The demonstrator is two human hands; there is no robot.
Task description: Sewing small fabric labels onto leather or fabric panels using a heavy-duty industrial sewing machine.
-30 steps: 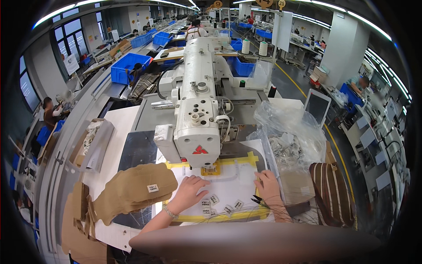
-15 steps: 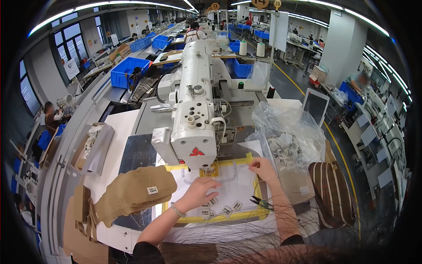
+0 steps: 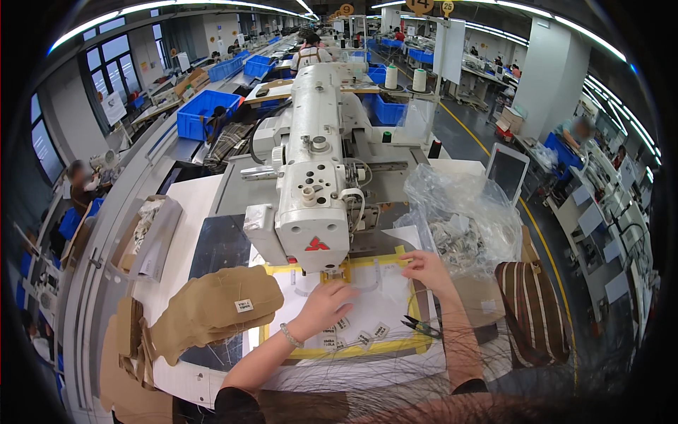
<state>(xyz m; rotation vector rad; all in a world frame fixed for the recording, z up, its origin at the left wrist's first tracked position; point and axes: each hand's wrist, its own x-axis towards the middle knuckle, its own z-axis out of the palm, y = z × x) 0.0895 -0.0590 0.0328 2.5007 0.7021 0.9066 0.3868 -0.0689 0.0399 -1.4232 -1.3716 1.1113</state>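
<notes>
My left hand reaches in under the sewing machine's head, fingers stretched forward and thumb apart, its fingertips by the yellow clamp at the needle. My right hand hovers at the right edge of the yellow-taped template, fingers loosely bent and apart, nothing visible in them. Several small white labels with dark print lie on the template near my left wrist. Black-handled thread snips rest beside my right forearm. To the left, a stack of tan fabric pieces carries one white label on top.
A clear plastic bag of small pale pieces sits right of the machine, near a tablet-like screen. Brown striped fabric lies at the right edge. An open cardboard box stands left. Thread cones rise behind.
My left hand has moved slightly forward and up toward the needle, its fingers straighter. My right hand has shifted only a little, its fingers slightly more apart.
</notes>
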